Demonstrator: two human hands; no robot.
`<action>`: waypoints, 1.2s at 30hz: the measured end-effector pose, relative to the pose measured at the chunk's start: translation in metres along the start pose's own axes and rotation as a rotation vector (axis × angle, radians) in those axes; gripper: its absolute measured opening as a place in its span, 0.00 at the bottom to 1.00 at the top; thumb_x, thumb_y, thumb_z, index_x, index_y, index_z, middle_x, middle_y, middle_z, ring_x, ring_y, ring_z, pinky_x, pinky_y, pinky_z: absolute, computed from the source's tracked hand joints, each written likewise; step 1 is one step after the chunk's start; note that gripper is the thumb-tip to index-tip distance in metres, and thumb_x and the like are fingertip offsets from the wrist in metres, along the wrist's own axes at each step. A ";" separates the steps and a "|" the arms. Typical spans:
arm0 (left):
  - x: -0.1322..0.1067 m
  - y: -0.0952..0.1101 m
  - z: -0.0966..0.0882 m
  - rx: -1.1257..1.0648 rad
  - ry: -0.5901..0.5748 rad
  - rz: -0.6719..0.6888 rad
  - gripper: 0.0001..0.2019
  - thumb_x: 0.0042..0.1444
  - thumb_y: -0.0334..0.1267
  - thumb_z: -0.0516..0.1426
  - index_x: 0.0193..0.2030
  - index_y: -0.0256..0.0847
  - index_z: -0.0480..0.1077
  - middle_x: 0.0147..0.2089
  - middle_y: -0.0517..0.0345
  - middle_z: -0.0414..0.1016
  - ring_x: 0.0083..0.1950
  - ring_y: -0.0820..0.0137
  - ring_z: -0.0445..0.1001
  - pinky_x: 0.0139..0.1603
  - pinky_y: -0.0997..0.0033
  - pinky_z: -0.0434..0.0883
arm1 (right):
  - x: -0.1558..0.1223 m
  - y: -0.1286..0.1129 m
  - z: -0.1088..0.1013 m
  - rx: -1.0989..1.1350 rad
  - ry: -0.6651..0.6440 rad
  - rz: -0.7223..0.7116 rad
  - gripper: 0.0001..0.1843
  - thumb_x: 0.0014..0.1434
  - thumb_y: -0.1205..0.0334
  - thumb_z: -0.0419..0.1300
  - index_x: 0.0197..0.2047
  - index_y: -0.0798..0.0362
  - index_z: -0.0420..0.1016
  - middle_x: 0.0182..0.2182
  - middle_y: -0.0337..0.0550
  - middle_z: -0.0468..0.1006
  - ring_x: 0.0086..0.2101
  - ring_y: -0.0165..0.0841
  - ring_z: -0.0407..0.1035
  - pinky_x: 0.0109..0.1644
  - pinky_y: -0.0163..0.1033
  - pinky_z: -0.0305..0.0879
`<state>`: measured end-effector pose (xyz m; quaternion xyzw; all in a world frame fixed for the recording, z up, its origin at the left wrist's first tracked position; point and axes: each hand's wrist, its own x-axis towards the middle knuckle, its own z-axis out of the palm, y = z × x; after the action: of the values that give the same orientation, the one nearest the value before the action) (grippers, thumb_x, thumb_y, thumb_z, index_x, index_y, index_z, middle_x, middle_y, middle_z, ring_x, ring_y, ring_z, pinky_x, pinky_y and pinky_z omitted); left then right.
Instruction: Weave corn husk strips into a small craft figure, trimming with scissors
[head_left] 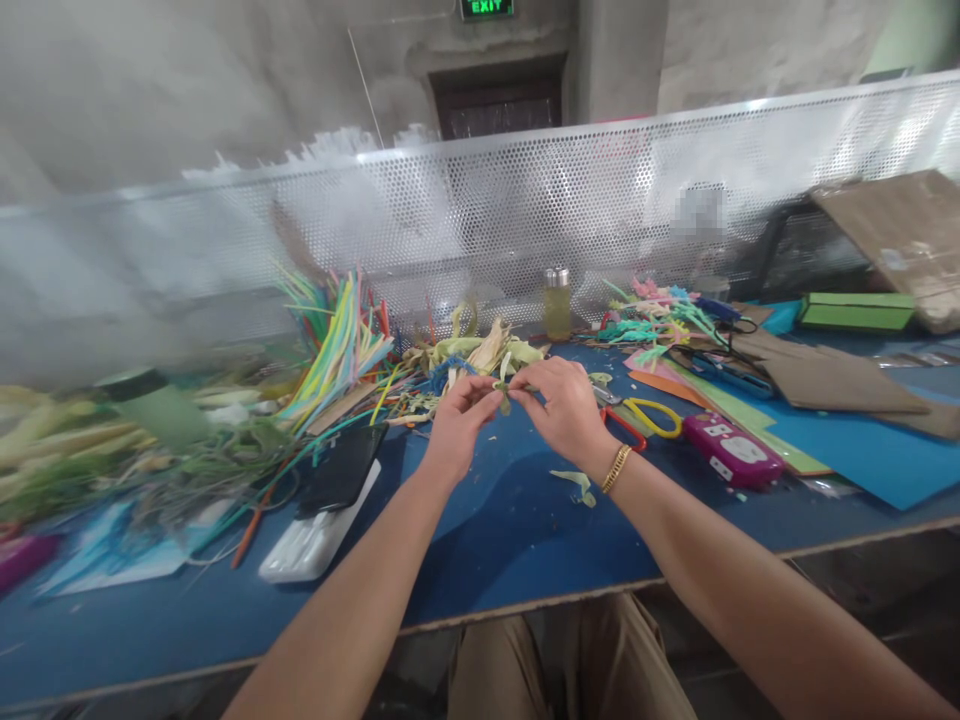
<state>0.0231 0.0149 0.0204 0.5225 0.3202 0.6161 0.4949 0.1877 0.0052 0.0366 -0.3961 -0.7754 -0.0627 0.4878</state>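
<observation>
Left hand [457,420] and right hand [566,405] pinched a pale strip [505,392] just above the blue table [487,540]
Probably corn husk, hard to say; fingertips hid most of it, and the pile [112,450] on the left was pure blur.

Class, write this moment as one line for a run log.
left hand: pinching husk strip | right hand: pinching same strip | under hands: blue table | right of hands: pink socket block
</observation>
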 end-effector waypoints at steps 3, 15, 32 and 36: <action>0.000 0.000 0.001 0.021 0.019 -0.006 0.15 0.41 0.40 0.72 0.34 0.40 0.75 0.28 0.63 0.73 0.28 0.78 0.68 0.31 0.78 0.66 | -0.001 0.000 0.001 -0.006 -0.014 -0.002 0.06 0.63 0.62 0.61 0.34 0.50 0.75 0.34 0.40 0.80 0.38 0.36 0.68 0.44 0.42 0.52; 0.003 0.008 0.002 -0.243 0.111 -0.193 0.18 0.34 0.35 0.74 0.26 0.38 0.69 0.24 0.67 0.68 0.24 0.81 0.66 0.24 0.82 0.66 | -0.004 0.000 0.003 -0.118 -0.034 -0.202 0.14 0.59 0.71 0.59 0.44 0.44 0.79 0.49 0.41 0.76 0.51 0.40 0.62 0.55 0.48 0.53; 0.003 0.006 -0.002 -0.025 0.073 -0.226 0.17 0.32 0.39 0.72 0.25 0.38 0.70 0.21 0.67 0.66 0.21 0.81 0.61 0.22 0.78 0.58 | -0.006 -0.006 0.009 -0.326 -0.153 -0.479 0.12 0.67 0.67 0.54 0.36 0.48 0.78 0.35 0.39 0.79 0.37 0.33 0.64 0.49 0.46 0.49; 0.003 0.007 -0.003 0.002 0.097 -0.207 0.18 0.31 0.40 0.72 0.25 0.39 0.69 0.22 0.67 0.66 0.22 0.80 0.62 0.24 0.77 0.58 | -0.006 -0.004 0.011 -0.179 -0.069 -0.433 0.12 0.66 0.67 0.55 0.35 0.49 0.78 0.35 0.38 0.81 0.35 0.31 0.68 0.51 0.45 0.52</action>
<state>0.0186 0.0159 0.0270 0.4568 0.3967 0.5857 0.5395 0.1781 0.0044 0.0276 -0.2640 -0.8498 -0.2211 0.3991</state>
